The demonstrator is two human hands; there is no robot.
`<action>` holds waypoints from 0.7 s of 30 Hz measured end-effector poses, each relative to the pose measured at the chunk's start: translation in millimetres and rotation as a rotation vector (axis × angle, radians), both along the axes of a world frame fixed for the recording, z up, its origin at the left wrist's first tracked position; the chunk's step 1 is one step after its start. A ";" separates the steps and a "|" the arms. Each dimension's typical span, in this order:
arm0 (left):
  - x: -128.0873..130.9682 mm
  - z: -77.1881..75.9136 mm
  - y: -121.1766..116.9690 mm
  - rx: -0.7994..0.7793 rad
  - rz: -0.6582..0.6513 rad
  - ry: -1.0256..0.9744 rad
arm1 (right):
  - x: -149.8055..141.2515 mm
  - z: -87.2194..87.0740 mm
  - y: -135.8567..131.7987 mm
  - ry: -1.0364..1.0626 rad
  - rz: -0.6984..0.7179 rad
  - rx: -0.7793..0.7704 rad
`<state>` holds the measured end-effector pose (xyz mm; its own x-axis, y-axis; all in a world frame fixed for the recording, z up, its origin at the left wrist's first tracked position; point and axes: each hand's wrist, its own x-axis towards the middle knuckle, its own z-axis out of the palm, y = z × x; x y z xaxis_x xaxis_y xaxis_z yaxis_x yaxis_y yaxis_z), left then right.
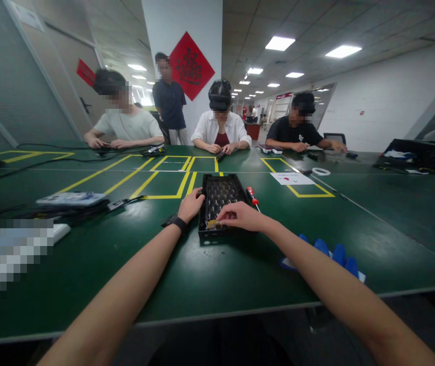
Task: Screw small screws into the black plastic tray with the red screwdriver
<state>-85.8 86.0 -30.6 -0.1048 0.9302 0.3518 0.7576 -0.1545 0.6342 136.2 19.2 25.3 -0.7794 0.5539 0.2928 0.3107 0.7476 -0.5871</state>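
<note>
A black rectangular open case, with rows of round dark shapes inside, lies on the green table before me. Its left side is held by my left hand, thumb and fingers closed at the edge. My right hand reaches over the near end of the case, fingertips pinched together. Right by those fingertips is a small yellowish piece inside the case; whether they grip it is too small to tell. A red-handled screwdriver lies just right of the case.
Blue-and-white gloves lie under my right forearm. On the left are a pale flat device and black cables. A printed sheet and a white ring lie farther right. Several people sit or stand across the table.
</note>
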 end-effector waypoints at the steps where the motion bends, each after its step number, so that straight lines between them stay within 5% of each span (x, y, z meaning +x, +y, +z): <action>1: 0.4 0.5 0.1 0.000 0.004 -0.003 | 0.5 0.6 -0.2 -0.017 0.008 0.008; 21: 0.7 -1.4 11.5 0.015 -0.004 0.019 | 5.0 -0.1 3.1 -0.139 0.031 0.172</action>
<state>-85.1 97.5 -32.0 -0.0941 0.9253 0.3675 0.7686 -0.1671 0.6175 141.2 22.2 25.2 -0.8350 0.4798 0.2694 0.3546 0.8436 -0.4032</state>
